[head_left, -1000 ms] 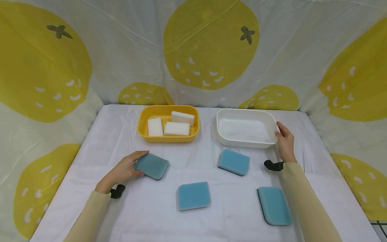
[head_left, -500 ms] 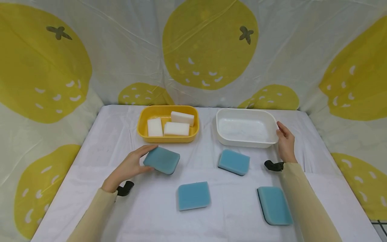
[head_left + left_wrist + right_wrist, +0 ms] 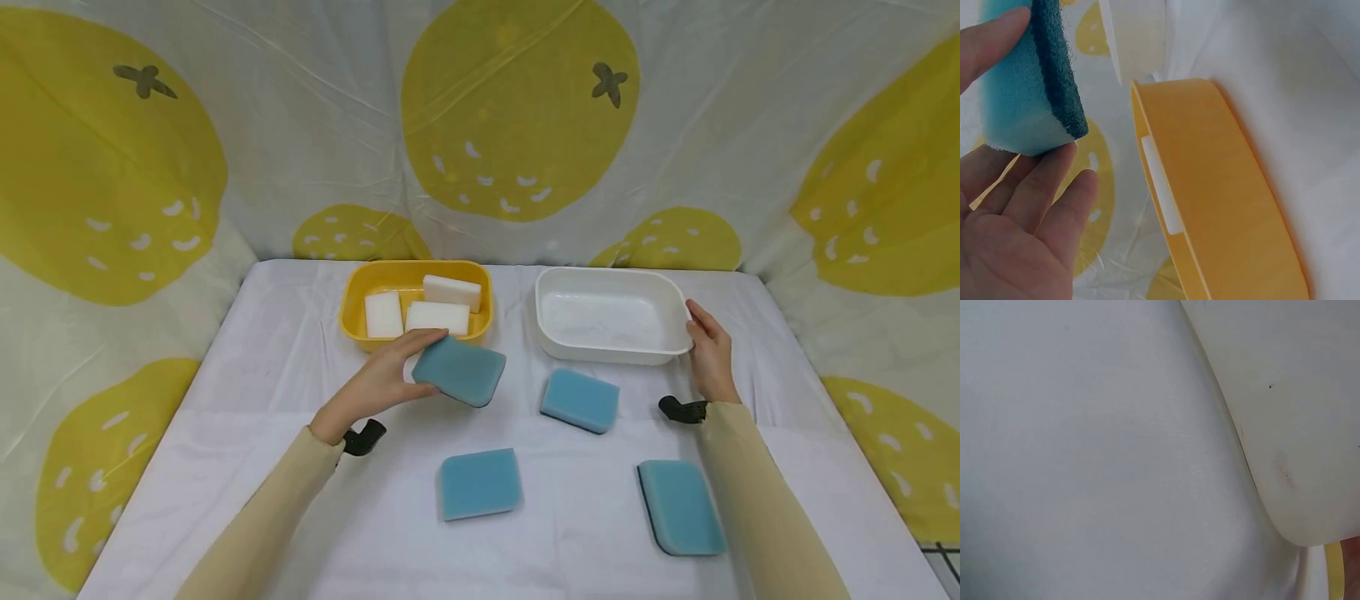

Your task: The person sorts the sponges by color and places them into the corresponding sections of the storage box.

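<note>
My left hand [image 3: 378, 385] pinches a blue sponge [image 3: 461, 371] between thumb and fingers, above the table and just in front of the yellow tub [image 3: 418, 345]. In the left wrist view the sponge's dark scouring side [image 3: 1057, 69] shows, and the tub's outer wall [image 3: 1210, 169] stands to its right. My right hand [image 3: 709, 357] grips the right rim of a white tub [image 3: 609, 356], which holds nothing. That white tub [image 3: 1297, 419] covers the upper right of the right wrist view. Most of the right hand lies outside that view.
Three white sponges [image 3: 438, 317] lie in the yellow tub. On the white tablecloth [image 3: 570, 517] rest a blue sponge [image 3: 480, 483] in the middle, another blue sponge [image 3: 581, 400] before the white tub, and a third blue sponge [image 3: 681, 508] beside the right sleeve. A lemon-print curtain [image 3: 517, 108] hangs behind.
My left hand has carried the blue sponge up from the left side, rightward and toward the tubs. The right hand stays on the white tub's rim.
</note>
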`<state>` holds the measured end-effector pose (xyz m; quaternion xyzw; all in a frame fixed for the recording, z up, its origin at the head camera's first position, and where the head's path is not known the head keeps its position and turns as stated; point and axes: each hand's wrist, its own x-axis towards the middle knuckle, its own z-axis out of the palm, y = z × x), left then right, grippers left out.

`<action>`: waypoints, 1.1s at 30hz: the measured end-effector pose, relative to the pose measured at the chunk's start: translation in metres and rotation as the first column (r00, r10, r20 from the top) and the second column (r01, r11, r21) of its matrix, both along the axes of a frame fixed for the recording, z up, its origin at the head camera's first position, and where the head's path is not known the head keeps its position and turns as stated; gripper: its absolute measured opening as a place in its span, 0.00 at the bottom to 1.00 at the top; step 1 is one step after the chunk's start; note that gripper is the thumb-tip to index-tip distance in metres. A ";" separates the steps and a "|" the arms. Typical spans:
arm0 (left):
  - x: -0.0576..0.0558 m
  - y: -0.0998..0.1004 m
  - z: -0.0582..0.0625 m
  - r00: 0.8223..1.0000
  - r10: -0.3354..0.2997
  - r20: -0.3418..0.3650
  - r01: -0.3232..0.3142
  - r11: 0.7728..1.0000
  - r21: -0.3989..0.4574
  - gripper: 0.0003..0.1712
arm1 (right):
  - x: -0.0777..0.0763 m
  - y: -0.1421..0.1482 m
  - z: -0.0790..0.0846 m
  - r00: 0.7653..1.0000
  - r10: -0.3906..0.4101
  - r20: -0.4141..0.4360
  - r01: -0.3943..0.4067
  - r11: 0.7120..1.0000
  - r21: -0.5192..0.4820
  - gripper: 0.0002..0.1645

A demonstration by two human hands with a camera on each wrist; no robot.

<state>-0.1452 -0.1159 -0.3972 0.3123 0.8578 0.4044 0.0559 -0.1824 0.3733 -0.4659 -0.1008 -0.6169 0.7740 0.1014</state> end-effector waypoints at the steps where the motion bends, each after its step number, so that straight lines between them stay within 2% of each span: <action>1: -0.002 0.004 0.001 1.000 -0.007 -0.006 0.007 1.000 0.003 0.43 | 0.000 0.000 0.000 1.000 -0.003 0.002 0.003 1.000 -0.001 0.30; 8: -0.018 0.028 0.009 0.998 -0.053 -0.025 0.053 0.998 0.031 0.43 | -0.002 -0.002 0.000 0.999 -0.030 0.026 0.029 0.999 0.037 0.30; 17: -0.036 0.053 0.016 0.997 -0.069 -0.035 0.069 0.997 0.020 0.42 | -0.001 0.000 -0.001 1.000 -0.005 0.015 0.005 0.999 0.053 0.30; 27: -0.052 0.083 0.014 0.995 -0.098 -0.034 0.098 0.995 -0.007 0.42 | 0.000 -0.002 -0.002 1.000 -0.023 0.013 0.022 0.998 0.055 0.30; 33: -0.058 0.103 0.010 0.993 -0.112 -0.024 0.111 0.993 -0.028 0.42 | 0.000 -0.002 -0.002 1.000 -0.005 -0.004 0.005 0.999 0.040 0.30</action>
